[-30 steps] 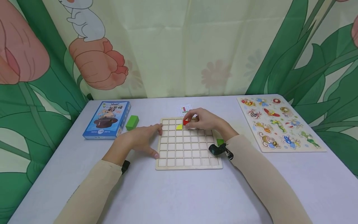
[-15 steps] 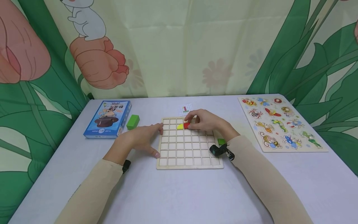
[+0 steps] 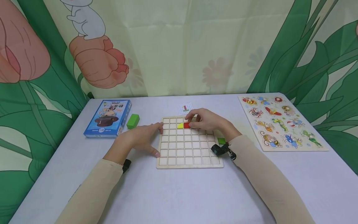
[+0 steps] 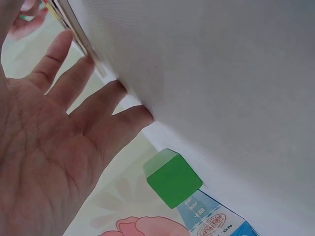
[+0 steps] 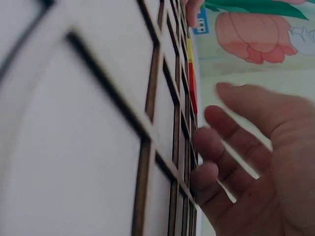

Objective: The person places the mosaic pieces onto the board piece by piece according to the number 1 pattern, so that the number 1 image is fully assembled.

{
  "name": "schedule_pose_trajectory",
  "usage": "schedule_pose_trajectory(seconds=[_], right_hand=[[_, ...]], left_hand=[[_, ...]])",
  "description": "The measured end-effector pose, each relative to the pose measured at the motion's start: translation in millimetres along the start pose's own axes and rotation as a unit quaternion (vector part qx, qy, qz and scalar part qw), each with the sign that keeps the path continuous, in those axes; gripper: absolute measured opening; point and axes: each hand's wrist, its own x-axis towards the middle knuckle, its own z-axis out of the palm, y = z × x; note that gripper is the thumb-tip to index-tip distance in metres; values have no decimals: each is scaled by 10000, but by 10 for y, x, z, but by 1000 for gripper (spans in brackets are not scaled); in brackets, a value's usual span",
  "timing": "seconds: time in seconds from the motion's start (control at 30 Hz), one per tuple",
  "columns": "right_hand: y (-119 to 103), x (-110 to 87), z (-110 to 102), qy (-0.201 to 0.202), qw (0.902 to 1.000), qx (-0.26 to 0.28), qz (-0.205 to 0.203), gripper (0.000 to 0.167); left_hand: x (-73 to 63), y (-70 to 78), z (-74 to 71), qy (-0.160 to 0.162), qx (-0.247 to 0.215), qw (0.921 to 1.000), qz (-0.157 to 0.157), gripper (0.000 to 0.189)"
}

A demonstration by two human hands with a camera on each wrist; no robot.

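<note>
Head: red piece just beside right grip

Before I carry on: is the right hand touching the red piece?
Apart. The right wrist view shows a pale gap between the red piece and the right hand.

Between the sleeves, the near tabletop leaves passage to the grid board; the left hand bars its left edge, the right hand some far squares.
</note>
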Motion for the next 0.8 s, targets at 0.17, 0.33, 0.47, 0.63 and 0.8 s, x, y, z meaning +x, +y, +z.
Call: schedule_pose_trajectory(seconds=[0.17,0.33,0.47,0.63,0.8], right_hand=[[-31,-110,-51,208,9995,80,-223,28],[-88,-239,-122,305,9988,68,-385,28],[-118,-362,-141,392,9986,19,-367,28],[-88,-540,-126,460,9985,20,-297,27],[-63,-670,-135,623,9977,50,-270,28]], left_hand=[[-4,-6,-4,-2,-39,10000,23,102],[-1,-5,7,-1,-124,9999,-27,102],[-5,-10,22,26,-216,9998,-47,102],[-18,3,41,-19,-236,9997,-45,99],[-23,11,15,54,-180,9998,-54,98]])
